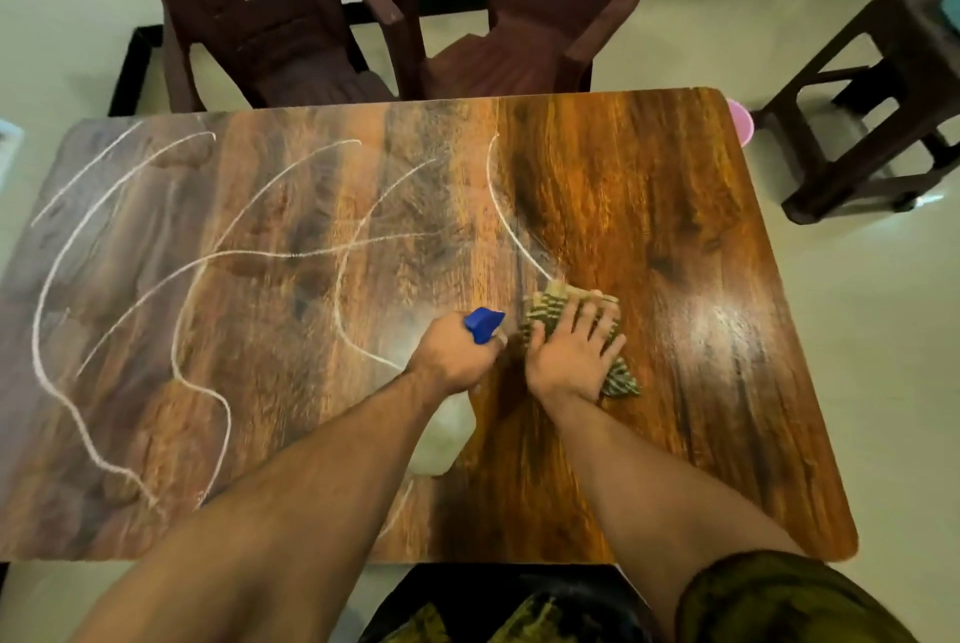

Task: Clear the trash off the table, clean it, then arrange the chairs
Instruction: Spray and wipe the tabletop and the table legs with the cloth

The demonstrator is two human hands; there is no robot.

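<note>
Your left hand (pixel 452 356) was in the lower middle of the frame. Its fingers were curled tight round the neck of a spray bottle (pixel 447 429), and the bottle's blue nozzle (pixel 483 324) poked out above your knuckles. The pale body of the bottle hung under your wrist, over the table.

Your right hand (pixel 571 356) was just beside it, to the right. Its fingers were spread out straight and pressed down flat on a green striped cloth (pixel 543 312). The cloth lay on the wooden table (pixel 649 206), a little right of the middle.

Long curvy white lines (pixel 208 268) ran over the left and middle of the table top, and one of them came right down to the cloth. The right part of the top looked shiny.

Two dark brown plastic chairs stood side by side at the far edge: the left chair (pixel 270 19) and the right chair (pixel 530 19). A brown stool (pixel 883 86) stood at the upper right. A pink thing (pixel 740 120), maybe a tub, peeked out past the table's far right corner.
</note>
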